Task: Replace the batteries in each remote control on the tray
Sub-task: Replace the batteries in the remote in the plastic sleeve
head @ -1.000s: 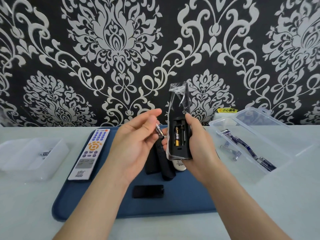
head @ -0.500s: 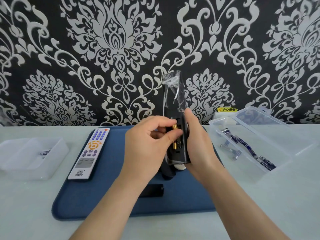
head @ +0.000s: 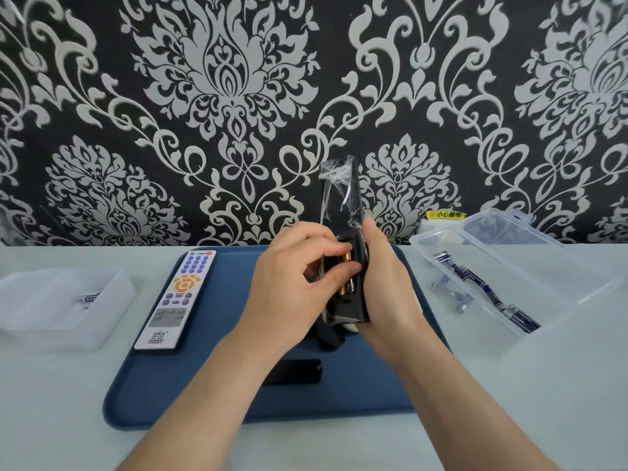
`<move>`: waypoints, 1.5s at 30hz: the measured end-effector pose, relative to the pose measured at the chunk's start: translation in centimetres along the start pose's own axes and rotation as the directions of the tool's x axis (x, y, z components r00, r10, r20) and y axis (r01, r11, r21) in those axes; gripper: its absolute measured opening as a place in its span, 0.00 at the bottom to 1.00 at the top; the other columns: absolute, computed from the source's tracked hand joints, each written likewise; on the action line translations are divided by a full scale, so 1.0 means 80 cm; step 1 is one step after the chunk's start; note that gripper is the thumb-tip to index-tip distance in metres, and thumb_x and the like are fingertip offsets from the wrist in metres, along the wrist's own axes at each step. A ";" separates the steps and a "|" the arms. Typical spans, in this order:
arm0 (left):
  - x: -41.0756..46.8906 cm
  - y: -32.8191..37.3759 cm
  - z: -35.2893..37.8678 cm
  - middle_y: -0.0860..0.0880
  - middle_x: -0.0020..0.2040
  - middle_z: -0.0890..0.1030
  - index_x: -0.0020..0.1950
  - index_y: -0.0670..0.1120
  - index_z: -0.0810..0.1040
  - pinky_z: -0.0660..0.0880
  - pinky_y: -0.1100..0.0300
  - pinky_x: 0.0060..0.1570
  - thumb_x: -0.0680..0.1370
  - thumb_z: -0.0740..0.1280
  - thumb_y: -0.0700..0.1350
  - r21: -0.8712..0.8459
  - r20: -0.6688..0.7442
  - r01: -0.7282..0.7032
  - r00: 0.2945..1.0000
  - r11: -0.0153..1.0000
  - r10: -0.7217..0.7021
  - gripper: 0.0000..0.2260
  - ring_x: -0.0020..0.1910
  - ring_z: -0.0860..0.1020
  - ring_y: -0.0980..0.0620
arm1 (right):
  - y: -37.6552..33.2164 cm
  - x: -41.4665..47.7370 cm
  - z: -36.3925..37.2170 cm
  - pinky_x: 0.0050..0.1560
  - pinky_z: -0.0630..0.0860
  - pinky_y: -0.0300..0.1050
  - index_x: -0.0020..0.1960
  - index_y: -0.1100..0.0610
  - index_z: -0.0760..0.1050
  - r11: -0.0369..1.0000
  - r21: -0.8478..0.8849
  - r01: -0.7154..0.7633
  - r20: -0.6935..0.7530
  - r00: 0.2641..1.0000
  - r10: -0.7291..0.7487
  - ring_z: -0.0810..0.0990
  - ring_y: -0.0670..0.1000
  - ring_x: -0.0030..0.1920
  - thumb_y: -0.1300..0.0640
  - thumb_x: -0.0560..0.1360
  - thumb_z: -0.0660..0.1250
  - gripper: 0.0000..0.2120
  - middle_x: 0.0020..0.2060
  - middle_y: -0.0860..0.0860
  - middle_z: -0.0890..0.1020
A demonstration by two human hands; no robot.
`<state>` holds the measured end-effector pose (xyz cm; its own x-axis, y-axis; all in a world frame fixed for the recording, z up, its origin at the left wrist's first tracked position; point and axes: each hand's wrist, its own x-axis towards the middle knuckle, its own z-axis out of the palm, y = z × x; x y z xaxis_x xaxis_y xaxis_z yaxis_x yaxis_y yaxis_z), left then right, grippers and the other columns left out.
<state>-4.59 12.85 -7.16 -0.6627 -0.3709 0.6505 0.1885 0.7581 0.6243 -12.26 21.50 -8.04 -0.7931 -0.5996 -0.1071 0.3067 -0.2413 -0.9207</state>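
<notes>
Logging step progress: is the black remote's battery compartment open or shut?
Open: batteries show in the black remote, and a black cover lies on the tray.

Likely a home, black damask wallpaper [head: 238,96], pale table [head: 509,419]

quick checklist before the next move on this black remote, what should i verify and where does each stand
1. Black remote gripped firmly by the right hand: ok.
2. Bay open, cover off and lying on the tray: ok.
3. Left hand pinching a battery in the bay: ok.
4. That battery fully seated: cannot tell, the fingers hide it.
5. Polarity right: cannot tell.
6. Spare batteries lying in the open clear box: ok.
</notes>
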 end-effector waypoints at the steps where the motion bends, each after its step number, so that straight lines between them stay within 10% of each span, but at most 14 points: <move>1: 0.000 -0.001 0.000 0.56 0.47 0.78 0.49 0.47 0.84 0.70 0.68 0.42 0.72 0.72 0.49 0.015 0.003 -0.008 1.000 1.000 0.008 0.09 0.42 0.74 0.59 | 0.000 -0.002 0.000 0.69 0.70 0.60 0.69 0.50 0.74 1.000 0.015 -0.016 -0.002 1.000 0.016 0.75 0.53 0.68 0.30 0.69 0.62 0.35 0.68 0.50 0.77; 12: -0.020 0.012 0.005 0.55 0.67 0.71 0.70 0.46 0.73 0.67 0.62 0.64 0.79 0.55 0.48 0.303 0.263 -0.167 0.961 0.938 0.086 0.21 0.65 0.66 0.56 | -0.013 0.001 -0.014 0.61 0.78 0.55 0.59 0.56 0.79 0.999 0.028 -0.028 -0.024 0.999 0.028 0.83 0.52 0.56 0.43 0.80 0.59 0.20 0.54 0.53 0.85; 16: -0.014 0.013 -0.001 0.66 0.68 0.68 0.69 0.54 0.73 0.59 0.73 0.64 0.78 0.59 0.48 -0.010 0.281 0.087 0.956 0.996 -0.081 0.19 0.69 0.63 0.61 | -0.026 -0.002 -0.020 0.43 0.79 0.47 0.56 0.61 0.76 0.994 0.096 -0.050 0.160 0.987 0.034 0.83 0.51 0.44 0.58 0.80 0.61 0.09 0.43 0.55 0.83; 21: -0.001 0.006 -0.031 0.53 0.54 0.84 0.56 0.50 0.82 0.73 0.58 0.61 0.76 0.68 0.36 -0.437 0.193 0.402 0.916 0.804 -0.353 0.13 0.57 0.79 0.58 | -0.036 -0.002 -0.028 0.49 0.83 0.52 0.56 0.66 0.75 0.992 0.058 -0.115 0.316 0.944 0.091 0.85 0.56 0.43 0.71 0.78 0.58 0.10 0.44 0.62 0.84; 24: 0.002 -0.001 -0.059 0.52 0.41 0.84 0.44 0.51 0.84 0.74 0.68 0.47 0.73 0.71 0.35 -0.146 0.272 0.357 0.911 0.923 -0.309 0.10 0.41 0.79 0.59 | -0.034 0.002 -0.032 0.49 0.83 0.54 0.60 0.70 0.72 0.995 0.041 -0.095 0.269 0.960 0.081 0.85 0.59 0.44 0.75 0.77 0.55 0.14 0.48 0.66 0.82; 29: -0.020 -0.024 -0.055 0.59 0.39 0.79 0.45 0.58 0.81 0.75 0.63 0.41 0.67 0.76 0.54 0.528 0.672 0.051 0.585 0.848 -0.454 0.10 0.38 0.76 0.62 | -0.032 0.001 -0.030 0.54 0.81 0.57 0.60 0.69 0.71 0.999 -0.008 -0.044 0.230 0.972 0.044 0.83 0.58 0.46 0.76 0.77 0.56 0.13 0.51 0.65 0.82; 35: -0.029 -0.032 -0.041 0.58 0.36 0.78 0.35 0.54 0.77 0.76 0.61 0.39 0.67 0.75 0.56 0.567 0.618 0.094 0.608 0.818 -0.498 0.10 0.38 0.77 0.59 | -0.028 -0.005 -0.018 0.40 0.81 0.49 0.53 0.64 0.74 0.992 0.073 -0.098 0.146 0.985 0.087 0.81 0.57 0.39 0.69 0.78 0.60 0.06 0.45 0.63 0.84; 40: -0.018 -0.028 -0.056 0.47 0.32 0.83 0.41 0.49 0.78 0.75 0.59 0.39 0.72 0.74 0.41 0.043 0.427 0.553 0.743 0.832 -0.515 0.06 0.31 0.78 0.54 | -0.023 -0.005 -0.013 0.40 0.80 0.48 0.56 0.60 0.74 0.997 -0.053 -0.053 0.101 0.993 0.058 0.81 0.54 0.37 0.55 0.79 0.67 0.10 0.45 0.61 0.84; 45: -0.009 -0.007 -0.050 0.45 0.34 0.81 0.57 0.48 0.79 0.78 0.62 0.33 0.70 0.68 0.37 -0.661 0.326 0.602 0.769 0.449 -0.551 0.17 0.32 0.81 0.51 | -0.018 -0.007 -0.006 0.41 0.81 0.48 0.61 0.62 0.75 0.988 -0.004 -0.156 0.102 0.982 0.156 0.83 0.55 0.40 0.48 0.79 0.65 0.19 0.44 0.59 0.85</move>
<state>-1.35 10.56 -6.25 -0.8494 -0.5276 0.0153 0.1648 -0.2374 0.9573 -12.50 22.54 -6.79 -0.6777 -0.7047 -0.2103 0.4246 -0.1414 -0.8943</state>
